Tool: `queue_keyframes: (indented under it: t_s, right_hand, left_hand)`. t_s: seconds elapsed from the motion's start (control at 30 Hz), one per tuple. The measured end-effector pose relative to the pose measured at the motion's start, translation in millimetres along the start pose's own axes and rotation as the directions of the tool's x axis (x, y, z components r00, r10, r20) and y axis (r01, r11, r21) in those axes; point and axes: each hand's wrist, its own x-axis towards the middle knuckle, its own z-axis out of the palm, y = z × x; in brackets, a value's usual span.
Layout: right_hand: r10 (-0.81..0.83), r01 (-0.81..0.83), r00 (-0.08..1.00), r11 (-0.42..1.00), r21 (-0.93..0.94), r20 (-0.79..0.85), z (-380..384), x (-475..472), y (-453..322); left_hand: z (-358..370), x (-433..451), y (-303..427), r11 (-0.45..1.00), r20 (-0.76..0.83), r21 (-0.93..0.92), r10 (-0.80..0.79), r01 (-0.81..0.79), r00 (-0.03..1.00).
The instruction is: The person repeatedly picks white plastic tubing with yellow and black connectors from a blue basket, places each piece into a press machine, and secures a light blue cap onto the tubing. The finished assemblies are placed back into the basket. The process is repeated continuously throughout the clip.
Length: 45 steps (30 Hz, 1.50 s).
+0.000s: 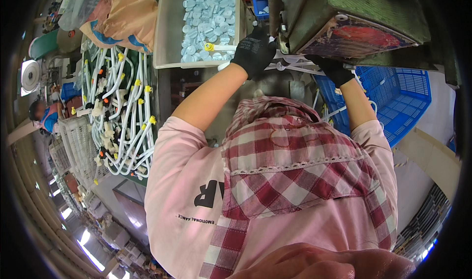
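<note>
My left hand (256, 52), in a black glove, is closed around a white tube (225, 48) with a yellow end fitting (209, 47). Its fingertips reach in beside the metal tooling (283, 42) of a green machine (379, 6). Below the machine's head, my right hand (333, 69), also gloved in black, is at the end of some thin white tubing (300, 69); the machine hides its fingers, so its grip is unclear. A pale round piece (291, 59) shows between the hands, under the machine.
A plastic bin (167, 50) of light-blue discs stands beyond my left forearm. White bent tubes (125, 131) with yellow and black fittings are heaped at left, beside brown wrapping (129, 17). A blue crate (409, 102) sits at right. Another person (49, 113) is far left.
</note>
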Motion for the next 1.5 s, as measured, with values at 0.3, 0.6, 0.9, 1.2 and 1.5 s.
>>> queue_keyframes:
  t_s: [0.3, 0.6, 0.9, 1.2, 1.5]
  right_hand:
    - [-0.235, 0.034, 0.966, 0.532, -0.846, -0.110, 7, -21, 23]
    - [-0.312, -0.056, 0.935, 0.344, -0.937, -0.170, 12, -15, 53]
    - [0.158, -0.300, 0.954, 0.425, -0.854, -0.257, 12, -13, 15]
    - [0.056, -0.315, 0.937, 0.567, -0.761, -0.346, 2, -18, 83]
    - [0.258, -0.405, 0.914, 0.571, -0.714, -0.312, 5, -18, 39]
  left_hand:
    - [9, 9, 27, 0.930, 0.215, -0.358, 0.172, -0.086, 0.961]
    - [25, 31, 36, 0.946, 0.430, -0.053, 0.311, -0.320, 0.847]
    - [-48, -8, -6, 0.965, 0.433, 0.125, 0.156, -0.230, 0.888]
    - [-19, 6, -21, 0.969, 0.548, 0.085, 0.149, -0.232, 0.823]
    - [-16, 5, -18, 0.948, 0.566, 0.140, 0.159, -0.284, 0.809]
